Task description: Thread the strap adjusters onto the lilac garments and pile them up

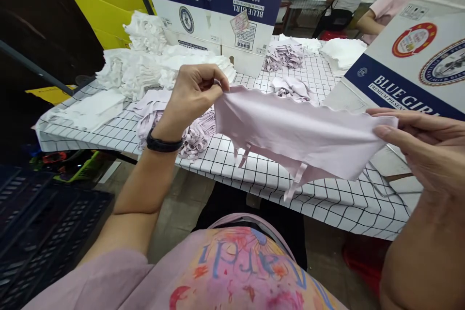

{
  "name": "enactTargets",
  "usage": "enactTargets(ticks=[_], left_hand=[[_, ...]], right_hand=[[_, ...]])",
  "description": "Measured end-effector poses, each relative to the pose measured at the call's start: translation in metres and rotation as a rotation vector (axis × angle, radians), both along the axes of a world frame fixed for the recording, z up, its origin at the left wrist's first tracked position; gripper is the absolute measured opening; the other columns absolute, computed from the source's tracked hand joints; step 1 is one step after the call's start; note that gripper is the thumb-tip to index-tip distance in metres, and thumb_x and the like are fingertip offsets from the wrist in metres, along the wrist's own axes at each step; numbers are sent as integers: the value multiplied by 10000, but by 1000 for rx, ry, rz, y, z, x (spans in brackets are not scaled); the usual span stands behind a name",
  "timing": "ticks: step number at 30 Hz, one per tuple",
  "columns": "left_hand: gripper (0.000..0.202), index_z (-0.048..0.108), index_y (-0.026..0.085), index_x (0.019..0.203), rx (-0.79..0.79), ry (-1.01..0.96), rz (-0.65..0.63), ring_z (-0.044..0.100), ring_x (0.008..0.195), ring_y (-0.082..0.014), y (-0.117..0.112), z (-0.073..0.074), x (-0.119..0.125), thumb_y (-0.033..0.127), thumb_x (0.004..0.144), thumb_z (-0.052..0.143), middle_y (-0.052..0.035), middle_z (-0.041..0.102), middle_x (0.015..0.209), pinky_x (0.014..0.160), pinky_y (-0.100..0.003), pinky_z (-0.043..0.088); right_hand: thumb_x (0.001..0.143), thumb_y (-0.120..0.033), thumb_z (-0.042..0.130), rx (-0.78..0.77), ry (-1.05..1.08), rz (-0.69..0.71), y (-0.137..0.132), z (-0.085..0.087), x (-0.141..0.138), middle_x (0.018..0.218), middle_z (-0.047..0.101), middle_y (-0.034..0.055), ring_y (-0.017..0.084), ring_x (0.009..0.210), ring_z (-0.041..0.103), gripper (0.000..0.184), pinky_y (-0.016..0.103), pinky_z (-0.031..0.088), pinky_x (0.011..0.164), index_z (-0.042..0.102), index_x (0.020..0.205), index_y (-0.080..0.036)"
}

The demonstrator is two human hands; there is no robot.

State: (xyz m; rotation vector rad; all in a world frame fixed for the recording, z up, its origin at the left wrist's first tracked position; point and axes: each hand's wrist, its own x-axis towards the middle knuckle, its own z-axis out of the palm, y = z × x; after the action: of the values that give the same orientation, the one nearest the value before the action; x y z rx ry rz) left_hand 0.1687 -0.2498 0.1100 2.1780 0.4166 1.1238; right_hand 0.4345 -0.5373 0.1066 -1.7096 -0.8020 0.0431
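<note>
A pale lilac garment [294, 131] with a scalloped top edge and thin straps hanging below is stretched between both hands above the table's near edge. My left hand [192, 94], with a black band at the wrist, pinches its left end. My right hand [417, 140] pinches the right end between thumb and fingers. Under my left hand lies a heap of lilac pieces with straps [189, 131] on the checked tablecloth [261, 174].
White folded garments [145, 58] are piled at the back left. Two Blue Girl cardboard boxes [218, 5] [417, 68] stand on the table. More lilac piles [285, 55] lie behind. Other people sit at the far right. A dark crate [39, 223] is at lower left.
</note>
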Motion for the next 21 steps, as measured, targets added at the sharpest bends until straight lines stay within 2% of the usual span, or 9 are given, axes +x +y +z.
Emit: enactTargets(ticks=[3,5,10,16,21], left_hand=[[226,715,189,709,-24,71,-4,643,778,-175,7,-5,9,29,751,560,-33,678,747,701,-320,556],[196,716,183,738,-32,85,-19,649,796,-175,12,-7,17,45,738,577,-35,690,776,709,-314,556],[165,682,170,802,-16,62,-10,624,748,-157,26,-12,39,69,673,662,-21,681,778,684,-301,538],[282,633,193,846,8,-1,96,614,773,-152,41,-15,54,22,630,572,-7,659,815,666,-289,501],[251,608,189,775,-33,8,145,599,731,-146,50,-20,55,10,612,543,2,649,771,663,-292,479]], right_hand=[[624,-266,919,51,42,78,12,-3,2,989,782,117,252,891,715,223,457,564,865,801,800,-196],[616,-202,902,136,39,106,21,-5,7,959,773,109,221,870,709,205,416,559,872,785,784,-183],[621,-166,845,181,-8,33,40,-5,24,701,677,23,128,625,598,197,344,516,691,780,806,-184],[557,-216,901,265,-104,8,54,1,32,676,643,36,158,600,566,299,367,453,617,780,829,-196],[490,-262,956,286,-99,-3,63,4,29,701,648,27,186,623,573,397,418,489,663,782,847,-252]])
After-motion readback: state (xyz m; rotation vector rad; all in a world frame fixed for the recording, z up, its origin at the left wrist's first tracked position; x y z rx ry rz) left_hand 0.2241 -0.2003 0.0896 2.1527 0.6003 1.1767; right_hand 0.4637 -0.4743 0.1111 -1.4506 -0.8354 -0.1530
